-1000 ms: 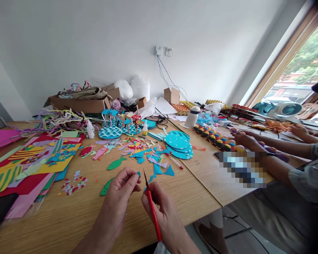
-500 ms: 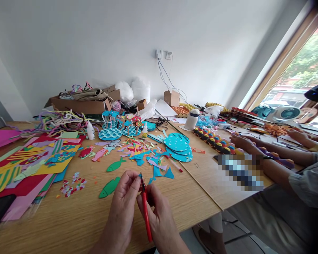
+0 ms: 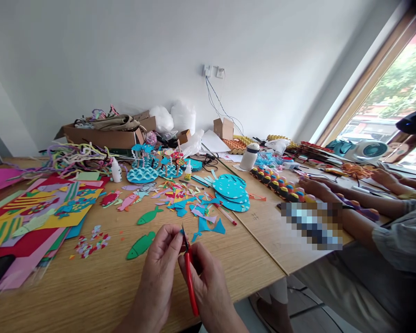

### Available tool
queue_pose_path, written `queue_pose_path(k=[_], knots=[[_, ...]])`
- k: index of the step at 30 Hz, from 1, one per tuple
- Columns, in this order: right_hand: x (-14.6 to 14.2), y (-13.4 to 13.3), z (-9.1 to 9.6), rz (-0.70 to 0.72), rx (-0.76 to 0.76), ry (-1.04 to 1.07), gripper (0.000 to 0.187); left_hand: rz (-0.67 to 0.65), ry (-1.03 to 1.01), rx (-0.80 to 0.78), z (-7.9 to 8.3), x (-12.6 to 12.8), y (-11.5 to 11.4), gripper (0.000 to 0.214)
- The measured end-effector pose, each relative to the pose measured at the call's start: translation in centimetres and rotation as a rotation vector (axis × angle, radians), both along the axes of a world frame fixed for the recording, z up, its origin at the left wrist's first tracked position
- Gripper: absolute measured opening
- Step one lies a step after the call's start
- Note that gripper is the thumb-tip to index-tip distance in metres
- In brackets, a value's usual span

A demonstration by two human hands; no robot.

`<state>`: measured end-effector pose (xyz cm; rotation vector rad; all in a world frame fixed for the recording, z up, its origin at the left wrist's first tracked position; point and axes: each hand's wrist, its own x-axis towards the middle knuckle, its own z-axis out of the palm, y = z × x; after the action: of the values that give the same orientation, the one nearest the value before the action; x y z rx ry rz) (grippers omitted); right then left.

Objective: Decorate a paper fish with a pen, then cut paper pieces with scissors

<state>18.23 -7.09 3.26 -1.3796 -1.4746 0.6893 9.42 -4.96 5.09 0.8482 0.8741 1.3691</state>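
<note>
My right hand [image 3: 208, 282] grips red-handled scissors [image 3: 190, 282], blades pointing up and away from me. My left hand [image 3: 161, 268] pinches a tiny blue paper scrap right at the blade tips [image 3: 184, 233]; the scrap is almost hidden by my fingertips. Both hands hover over the near edge of the wooden table [image 3: 90, 291]. Just beyond them lie two green paper fish [image 3: 140, 246] [image 3: 149, 215] and blue paper offcuts [image 3: 210, 226].
Coloured paper sheets [image 3: 31, 217] cover the left. Blue paper discs [image 3: 232, 190], glue bottles [image 3: 116, 170], a cardboard box [image 3: 104, 134] and pipe cleaners [image 3: 76, 157] sit further back. Another person's arms [image 3: 336, 196] rest on the table at the right, by a row of coloured balls [image 3: 280, 185].
My hands have come together: the scissors' tips now meet the scrap in my left fingers. The view has shifted slightly.
</note>
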Motion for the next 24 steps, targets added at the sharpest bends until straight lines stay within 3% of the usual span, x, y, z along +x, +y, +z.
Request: queue_pose_path(k=[24], knots=[[1.0,-0.6,-0.1,-0.002,-0.035,-0.149,0.028,-0.126,0.168,0.071,-0.8,-1.6,0.6,0.01]])
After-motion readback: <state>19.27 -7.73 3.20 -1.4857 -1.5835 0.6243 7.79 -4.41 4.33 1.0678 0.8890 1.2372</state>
